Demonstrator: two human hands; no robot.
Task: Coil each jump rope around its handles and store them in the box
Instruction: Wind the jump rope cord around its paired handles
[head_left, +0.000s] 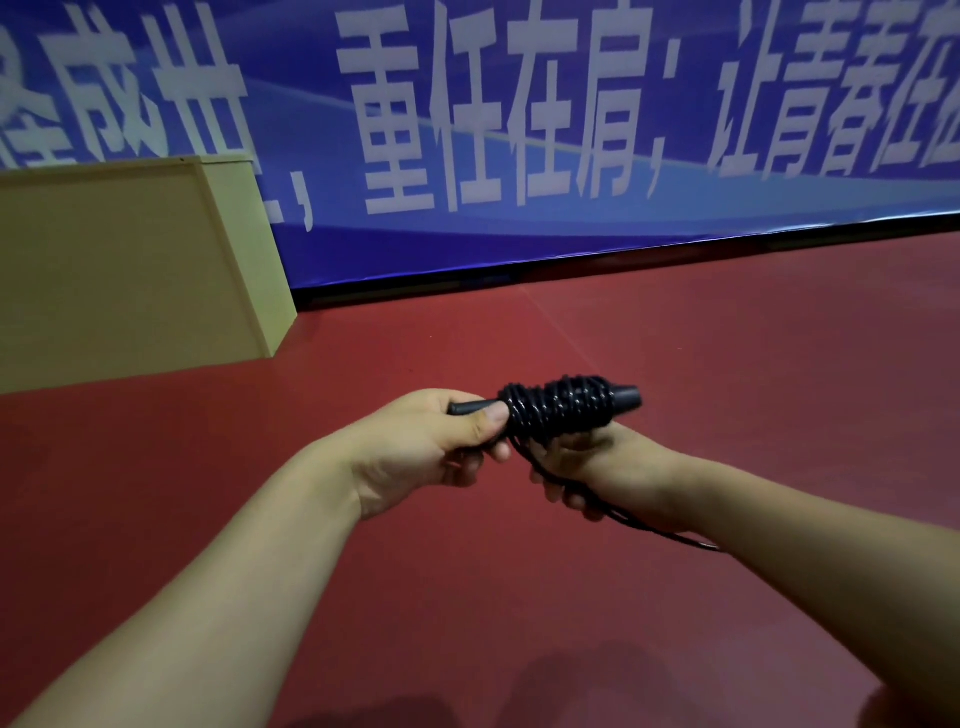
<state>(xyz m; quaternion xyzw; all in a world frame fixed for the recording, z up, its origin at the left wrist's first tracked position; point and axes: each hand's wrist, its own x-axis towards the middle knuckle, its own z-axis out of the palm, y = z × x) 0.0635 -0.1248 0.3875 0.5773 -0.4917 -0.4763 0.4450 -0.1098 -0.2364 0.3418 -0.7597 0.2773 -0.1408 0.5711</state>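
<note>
Left hand (431, 447) grips the handles (470, 406) of a coiled jump rope (558, 408); right hand (587, 462) pinches its loose tail above the red floor (727, 364).

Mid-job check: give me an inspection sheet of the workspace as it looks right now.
Surface: red floor, a seam line running across it.
Job's things: black jump rope mostly coiled around its handles, a loose tail trailing below the right wrist; no storage box identifiable.
Clutter: nothing seen.
Hands: left hand grips the handle end, thumb on the coil; right hand under the coil, holding the loose rope.
Cables: nothing seen besides the rope.
Surroundings: blue banner with white lettering; beige panel at left.
</note>
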